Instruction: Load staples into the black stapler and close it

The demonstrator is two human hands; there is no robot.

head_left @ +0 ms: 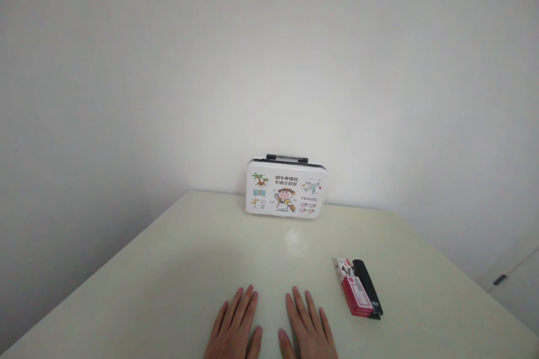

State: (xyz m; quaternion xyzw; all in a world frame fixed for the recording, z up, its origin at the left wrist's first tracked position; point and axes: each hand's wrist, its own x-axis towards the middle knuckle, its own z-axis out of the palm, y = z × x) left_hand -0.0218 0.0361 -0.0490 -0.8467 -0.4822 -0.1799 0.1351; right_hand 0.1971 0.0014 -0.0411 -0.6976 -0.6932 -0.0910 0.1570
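Observation:
My left hand (234, 328) lies flat on the pale table (168, 269) near its front edge, fingers stretched out and holding nothing. Beside it, my right hand (307, 328) also rests palm down with its fingers apart. To the right of that hand are a small red and white box (357, 294) and, along its right side, a black stapler-like object (368, 286); its exact kind is hard to make out. Farther back, a white carry case (287, 188) with a black handle stands upright, printed with a cartoon cow, a palm tree and an airplane.
A plain white wall (286, 67) rises right behind the table and the case. At the far right is a white panel with a small dark handle (499, 280). The table's side edges slope away toward the back.

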